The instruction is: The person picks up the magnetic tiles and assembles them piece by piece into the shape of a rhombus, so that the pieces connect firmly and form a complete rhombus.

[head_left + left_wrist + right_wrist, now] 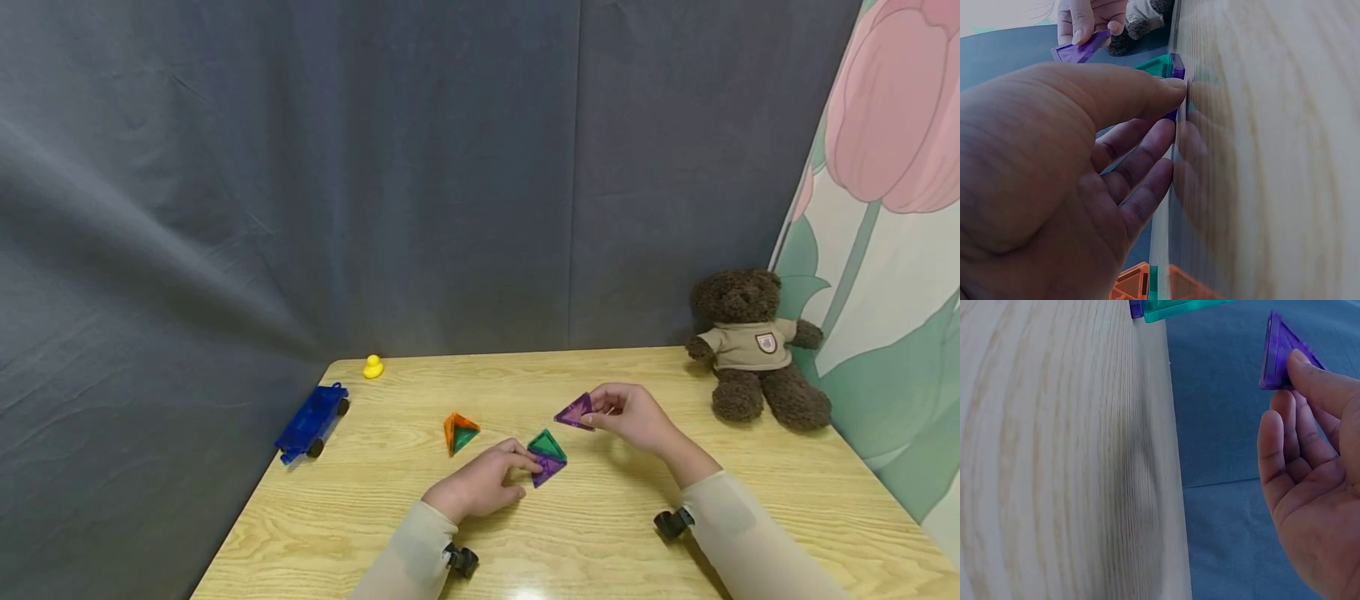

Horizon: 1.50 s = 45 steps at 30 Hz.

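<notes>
In the head view, my right hand (pixel 628 414) pinches a purple triangular tile (pixel 574 412) between thumb and fingers, above the table. The right wrist view shows this purple tile (pixel 1282 356) at the fingertips. My left hand (pixel 487 479) is low at the tabletop, its fingers touching a second purple triangular tile (pixel 548 470). A green triangular tile (pixel 547 444) adjoins that one along an edge and rises from the table. Left of these stands a small group of an orange tile (pixel 451 432) and a green tile (pixel 464 440), joined at an angle.
A blue toy wagon (pixel 312 423) stands at the table's left edge. Behind it sits a yellow rubber duck (pixel 372 367). A brown teddy bear (pixel 750 354) leans at the back right. A dark curtain (pixel 450 183) hangs behind the wooden table (pixel 337 517).
</notes>
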Tool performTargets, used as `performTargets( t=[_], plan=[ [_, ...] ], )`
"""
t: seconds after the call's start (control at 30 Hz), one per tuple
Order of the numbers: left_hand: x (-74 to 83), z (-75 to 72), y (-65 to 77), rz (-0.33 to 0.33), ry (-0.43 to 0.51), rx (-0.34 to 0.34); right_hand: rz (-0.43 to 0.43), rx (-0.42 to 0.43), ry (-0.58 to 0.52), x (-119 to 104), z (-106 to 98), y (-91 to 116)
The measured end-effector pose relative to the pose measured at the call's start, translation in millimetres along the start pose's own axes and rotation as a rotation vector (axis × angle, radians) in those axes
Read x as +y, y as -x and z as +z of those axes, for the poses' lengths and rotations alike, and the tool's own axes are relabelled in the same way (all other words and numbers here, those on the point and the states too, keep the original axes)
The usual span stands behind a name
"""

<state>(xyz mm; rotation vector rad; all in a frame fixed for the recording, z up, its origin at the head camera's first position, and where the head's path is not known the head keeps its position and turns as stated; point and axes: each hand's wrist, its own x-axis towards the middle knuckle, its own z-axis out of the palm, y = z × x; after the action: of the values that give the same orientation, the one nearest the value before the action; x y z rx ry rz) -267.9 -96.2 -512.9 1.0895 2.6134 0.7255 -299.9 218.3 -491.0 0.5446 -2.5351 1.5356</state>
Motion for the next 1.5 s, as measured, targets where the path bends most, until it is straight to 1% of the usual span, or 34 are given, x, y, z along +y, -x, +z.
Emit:
performTargets(
  t=[0.17,0.3,0.47,0.7,1.0,1.3,1.5],
  plan=[
    [-0.2,0.5,0.1,0.0,0.008,-0.001,-0.021,-0.029,0.007,-2,2,2],
    [-1.1,1.1,-0.4,0.005,0.012,0.002,-0.03,-0.071,0.011,-1,4,3],
    [-1.7,1.7,-0.5,0.005,0.016,0.001,-0.021,-0.132,0.018,0,9,4],
    [-1.9,2.4,-0.8,0.0,0.016,0.003,-0.006,-0.213,-0.016,-1,17,5],
    [-4.3,2.5,-1.4,0.001,0.027,0.007,-0.006,-0.26,-0.001,-3,27,6],
    [-5.7,2.5,-2.2,0.003,0.036,0.006,0.005,-0.326,-0.006,-3,30,8],
    [-6.7,2.7,-1.9,0.014,0.039,0.012,-0.001,-0.349,-0.004,-2,33,8]
  ],
)
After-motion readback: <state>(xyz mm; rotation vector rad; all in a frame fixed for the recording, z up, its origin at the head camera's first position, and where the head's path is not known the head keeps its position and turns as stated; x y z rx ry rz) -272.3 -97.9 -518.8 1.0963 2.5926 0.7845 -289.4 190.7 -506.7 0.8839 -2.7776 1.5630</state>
